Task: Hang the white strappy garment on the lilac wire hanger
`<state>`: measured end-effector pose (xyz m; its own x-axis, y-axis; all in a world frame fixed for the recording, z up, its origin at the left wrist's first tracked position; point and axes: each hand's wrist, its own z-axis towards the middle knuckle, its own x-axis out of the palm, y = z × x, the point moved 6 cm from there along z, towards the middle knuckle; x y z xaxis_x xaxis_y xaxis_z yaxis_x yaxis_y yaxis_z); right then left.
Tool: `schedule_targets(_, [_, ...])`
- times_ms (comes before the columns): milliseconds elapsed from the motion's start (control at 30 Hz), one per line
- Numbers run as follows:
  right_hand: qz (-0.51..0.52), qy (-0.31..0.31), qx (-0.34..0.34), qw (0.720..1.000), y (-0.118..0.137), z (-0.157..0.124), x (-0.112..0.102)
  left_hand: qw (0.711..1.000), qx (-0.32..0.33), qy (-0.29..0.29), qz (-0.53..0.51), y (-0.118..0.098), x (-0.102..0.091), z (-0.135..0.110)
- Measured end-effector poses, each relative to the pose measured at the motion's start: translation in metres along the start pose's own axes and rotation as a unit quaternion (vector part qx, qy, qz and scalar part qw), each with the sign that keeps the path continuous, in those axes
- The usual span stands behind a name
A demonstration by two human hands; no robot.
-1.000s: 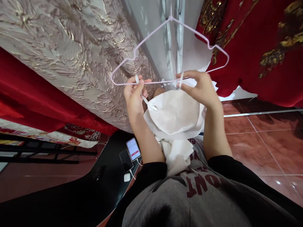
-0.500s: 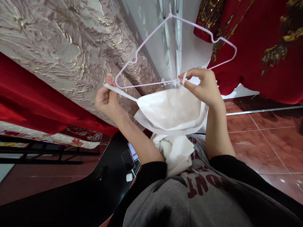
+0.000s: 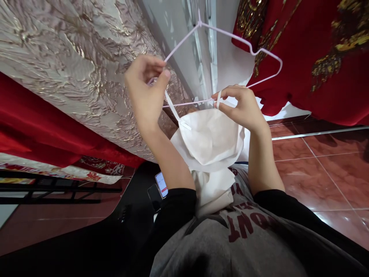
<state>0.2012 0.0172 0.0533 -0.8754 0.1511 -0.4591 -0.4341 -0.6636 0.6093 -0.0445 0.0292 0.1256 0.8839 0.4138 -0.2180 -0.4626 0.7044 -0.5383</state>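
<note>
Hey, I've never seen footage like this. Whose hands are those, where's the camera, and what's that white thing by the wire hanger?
No machine here: these are one person's two bare hands, filmed by a camera worn on the head that looks forward and down. The left hand pinches a strap of a white garment up by the left end of a thin wire hanger. The right hand pinches the other strap at the hanger's bottom bar. Below lie a phone on a black surface and a red tiled floor. A pale brocade fabric and a red embroidered cloth hang at the sides.
</note>
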Motion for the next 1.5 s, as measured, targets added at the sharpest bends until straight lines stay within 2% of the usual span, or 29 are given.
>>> schedule_targets(67, [-0.001, -0.003, 0.0, 1.0, 0.0, 0.0, -0.001, 0.995, -0.02, -0.094, -0.028, 0.015, -0.011, -0.016])
schedule_targets(100, [-0.002, -0.004, 0.002, 1.0, -0.001, 0.0, -0.001, 0.991, -0.05, -0.114, -0.04, 0.027, -0.013, -0.025])
schedule_targets(133, [-0.003, -0.003, 0.004, 1.0, -0.001, 0.0, -0.002, 0.98, -0.078, -0.169, -0.066, 0.039, -0.017, -0.036])
schedule_targets(233, [-0.002, 0.007, 0.009, 1.0, -0.001, 0.0, 0.001, 0.937, -0.184, -0.242, -0.172, 0.069, -0.01, -0.064])
schedule_targets(267, [-0.002, 0.008, 0.01, 1.0, -0.001, 0.0, 0.002, 0.914, -0.239, -0.244, -0.218, 0.076, -0.001, -0.071])
schedule_targets(333, [-0.002, 0.005, 0.01, 1.0, 0.0, 0.0, 0.004, 0.883, -0.301, -0.217, -0.288, 0.076, 0.019, -0.077])
schedule_targets(400, [0.001, -0.006, 0.01, 1.0, 0.001, -0.001, 0.006, 0.879, -0.309, -0.171, -0.32, 0.065, 0.034, -0.077])
schedule_targets(467, [0.02, -0.038, 0.01, 0.999, 0.0, 0.0, 0.005, 0.886, -0.292, -0.144, -0.329, 0.053, 0.04, -0.075])
schedule_targets(533, [0.064, -0.135, 0.0, 0.989, -0.006, -0.001, -0.007, 0.887, -0.279, -0.13, -0.345, 0.047, 0.04, -0.075])
schedule_targets(567, [0.089, -0.209, -0.01, 0.974, -0.012, -0.003, -0.017, 0.886, -0.27, -0.126, -0.355, 0.045, 0.04, -0.075])
schedule_targets(667, [0.126, -0.443, -0.042, 0.887, -0.039, -0.02, -0.054, 0.887, -0.248, -0.121, -0.369, 0.047, 0.036, -0.074])
schedule_targets(700, [0.121, -0.49, -0.045, 0.862, -0.049, -0.025, -0.065, 0.89, -0.246, -0.122, -0.363, 0.049, 0.035, -0.074])
schedule_targets(733, [0.117, -0.507, -0.037, 0.853, -0.061, -0.027, -0.073, 0.893, -0.25, -0.124, -0.353, 0.051, 0.034, -0.074])
schedule_targets(800, [0.11, -0.512, -0.017, 0.851, -0.079, -0.026, -0.087, 0.897, -0.268, -0.124, -0.329, 0.056, 0.032, -0.075])
schedule_targets(900, [0.101, -0.441, 0.016, 0.892, -0.085, -0.011, -0.095, 0.897, -0.282, -0.122, -0.318, 0.061, 0.031, -0.076])
schedule_targets(1033, [0.087, -0.299, -0.002, 0.95, -0.052, 0.018, -0.092, 0.889, -0.283, -0.115, -0.34, 0.062, 0.032, -0.076])
schedule_targets(1133, [0.026, -0.214, -0.024, 0.976, -0.02, 0.034, -0.09, 0.882, -0.289, -0.112, -0.354, 0.062, 0.034, -0.077])
schedule_targets(1233, [-0.026, -0.163, -0.025, 0.986, -0.004, 0.043, -0.085, 0.877, -0.287, -0.108, -0.369, 0.061, 0.035, -0.077])
schedule_targets(1300, [-0.055, -0.189, -0.023, 0.98, 0.0, 0.044, -0.083, 0.872, -0.288, -0.1, -0.383, 0.061, 0.035, -0.078])
schedule_targets(1333, [-0.059, -0.231, -0.03, 0.971, 0.002, 0.042, -0.084, 0.869, -0.291, -0.095, -0.388, 0.061, 0.036, -0.078])
schedule_targets(1433, [-0.016, -0.404, -0.091, 0.91, 0.01, 0.025, -0.085, 0.865, -0.303, -0.086, -0.391, 0.062, 0.038, -0.079])
schedule_targets(1467, [0.014, -0.436, -0.115, 0.893, 0.012, 0.018, -0.082, 0.865, -0.304, -0.086, -0.389, 0.062, 0.038, -0.08])
schedule_targets(1500, [0.043, -0.43, -0.128, 0.893, 0.012, 0.015, -0.075, 0.866, -0.305, -0.086, -0.387, 0.061, 0.038, -0.08])
